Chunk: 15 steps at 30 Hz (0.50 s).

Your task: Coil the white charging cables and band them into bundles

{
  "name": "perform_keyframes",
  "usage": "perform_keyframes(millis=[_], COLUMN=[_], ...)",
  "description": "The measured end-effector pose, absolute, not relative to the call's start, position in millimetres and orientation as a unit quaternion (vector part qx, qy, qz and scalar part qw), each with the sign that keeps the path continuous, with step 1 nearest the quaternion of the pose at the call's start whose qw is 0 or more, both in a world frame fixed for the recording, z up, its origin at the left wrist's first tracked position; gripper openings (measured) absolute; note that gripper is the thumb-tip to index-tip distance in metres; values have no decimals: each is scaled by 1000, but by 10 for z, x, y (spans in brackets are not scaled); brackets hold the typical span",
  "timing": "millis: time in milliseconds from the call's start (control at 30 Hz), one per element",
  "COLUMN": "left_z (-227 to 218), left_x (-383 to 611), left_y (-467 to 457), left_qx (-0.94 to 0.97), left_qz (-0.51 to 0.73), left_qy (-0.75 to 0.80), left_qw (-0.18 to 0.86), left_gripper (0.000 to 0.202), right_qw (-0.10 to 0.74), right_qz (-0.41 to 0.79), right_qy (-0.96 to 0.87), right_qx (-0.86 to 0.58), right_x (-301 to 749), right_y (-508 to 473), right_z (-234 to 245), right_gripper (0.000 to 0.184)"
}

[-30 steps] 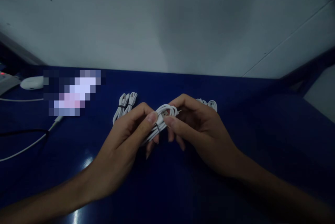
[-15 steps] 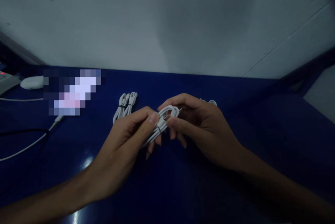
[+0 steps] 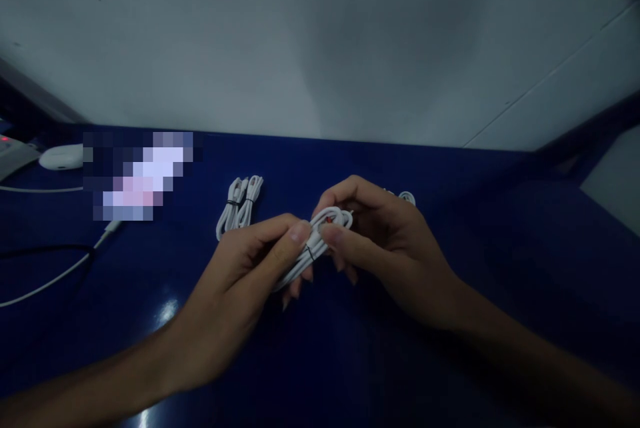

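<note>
A coiled white USB cable (image 3: 300,261), bound with a thin black tie, is held above the blue table between both hands. My left hand (image 3: 250,268) pinches its near side, thumb on top, fingers underneath. My right hand (image 3: 385,241) grips the looped far end between thumb and index finger. A bit of orange, probably on the plug, shows inside the loop; the right thumb covers part of it. Behind my left hand lie two more bundled white cables (image 3: 240,205), side by side. Another white coil (image 3: 407,198) peeks out behind my right hand, mostly hidden.
A blue table (image 3: 310,375) meets a pale wall (image 3: 225,35) at the back. On the left are a blurred-out bright screen (image 3: 150,175) with a white cord (image 3: 65,281) attached, a white rounded device (image 3: 63,158) and a black cord (image 3: 45,251).
Both hands and the held cable have shifted slightly to the right. The right thumb now covers more of the loop's inside. The cables on the table stay put.
</note>
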<state>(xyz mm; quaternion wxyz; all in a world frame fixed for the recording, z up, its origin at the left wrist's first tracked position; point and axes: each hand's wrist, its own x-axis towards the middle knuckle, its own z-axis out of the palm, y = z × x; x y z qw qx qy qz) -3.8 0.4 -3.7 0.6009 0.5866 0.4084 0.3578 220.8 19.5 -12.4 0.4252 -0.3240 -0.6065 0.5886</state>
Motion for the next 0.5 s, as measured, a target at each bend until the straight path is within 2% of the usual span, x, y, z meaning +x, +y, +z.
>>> perform_keyframes(millis=[133, 367, 500], left_z=[-37, -22, -37], left_x=[-41, -16, -13], left_y=[11, 15, 31], left_qx=[593, 568, 542], left_qz=[365, 352, 345], left_qy=[406, 404, 390], left_qw=[592, 625, 660], left_gripper=[42, 36, 40], right_qw=[427, 422, 429], right_qz=[585, 577, 570], right_qy=[-609, -617, -622], right_qx=[-324, -327, -323], right_x=[2194, 2197, 2195], right_y=[183, 184, 192], right_z=[-113, -123, -130], right_gripper=[21, 9, 7])
